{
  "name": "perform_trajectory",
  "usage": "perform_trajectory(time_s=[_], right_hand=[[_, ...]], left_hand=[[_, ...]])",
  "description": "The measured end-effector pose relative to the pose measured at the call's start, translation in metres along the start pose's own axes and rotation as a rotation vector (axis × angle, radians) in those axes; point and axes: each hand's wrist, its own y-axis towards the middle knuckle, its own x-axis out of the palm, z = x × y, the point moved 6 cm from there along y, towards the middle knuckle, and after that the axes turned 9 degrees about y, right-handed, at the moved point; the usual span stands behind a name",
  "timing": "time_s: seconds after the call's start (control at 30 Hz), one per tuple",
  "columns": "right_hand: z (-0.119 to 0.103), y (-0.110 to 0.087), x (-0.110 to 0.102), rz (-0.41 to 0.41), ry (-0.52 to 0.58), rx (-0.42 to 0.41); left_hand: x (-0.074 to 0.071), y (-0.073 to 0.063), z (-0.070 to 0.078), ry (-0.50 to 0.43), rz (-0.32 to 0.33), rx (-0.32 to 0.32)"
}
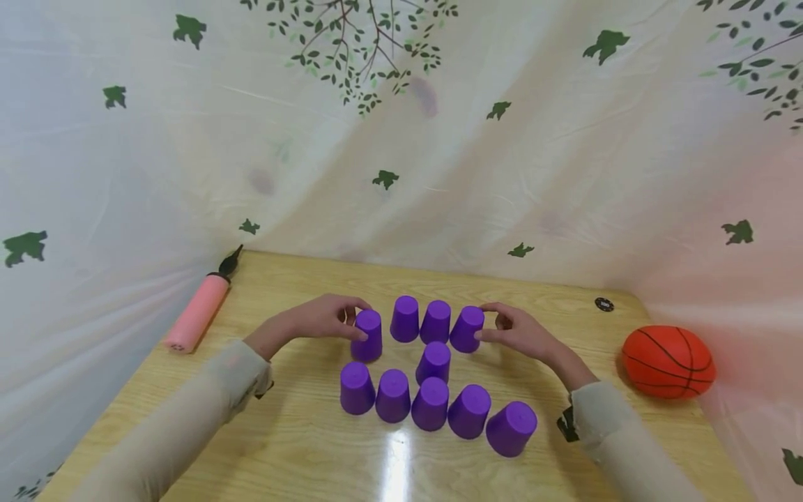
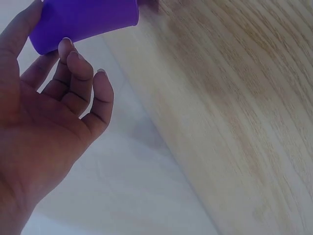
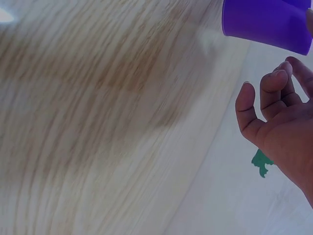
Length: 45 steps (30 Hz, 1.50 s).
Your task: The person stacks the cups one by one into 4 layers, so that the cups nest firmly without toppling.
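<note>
Left hand (image 1: 323,317) pinched one cup (image 1: 368,338), right hand (image 1: 519,335) another cup (image 1: 467,330) (roughly upright). Both lay inward, toward the counter's far edge (image 1: 546,288).

Head view: from above the near side, facing forward and down, far enough back to frame both hands, much of the tabletop (image 1: 301,432) and the curtain (image 1: 314,188).
Left wrist view: close, along the palm toward the fingers.
Right wrist view: equally close, palm at the right edge.
Head and left wrist share: left hand (image 1: 323,317), left cup (image 1: 366,336).
Head and right wrist share: right hand (image 1: 522,336), right cup (image 1: 467,329).
</note>
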Motion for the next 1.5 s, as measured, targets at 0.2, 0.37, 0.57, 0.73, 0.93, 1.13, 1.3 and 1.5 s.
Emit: perform_trajectory(time_s=[0.2,0.37,0.57,0.73,0.93,1.13,1.3,1.5], right_hand=[[0.005,-0.017,-0.008,0.021,-0.003,-0.003],[0.006,-0.033,-0.011,0.049,0.028,-0.040],[-0.012,-0.050,-0.009,0.070,0.081,-0.085],[-0.027,-0.055,-0.006,0.064,0.107,-0.123],[-0.037,-0.055,-0.003,0.064,0.081,-0.139],[-0.047,-0.049,0.004,0.038,0.057,-0.157],[-0.053,-0.043,0.019,-0.043,0.013,-0.175],[-0.063,-0.040,0.027,-0.101,-0.082,-0.194]], left_hand=[[0.000,0.003,-0.009,-0.003,0.014,-0.032],[0.002,0.009,-0.016,0.023,0.025,-0.058],[-0.001,0.014,-0.019,0.015,0.050,-0.061],[-0.004,0.017,-0.016,0.021,0.075,-0.065],[-0.003,0.024,-0.016,0.036,0.084,-0.067],[-0.001,0.027,-0.016,0.032,0.089,-0.064],[0.002,0.026,-0.017,0.031,0.088,-0.064],[0.002,0.026,-0.016,0.030,0.099,-0.066]])
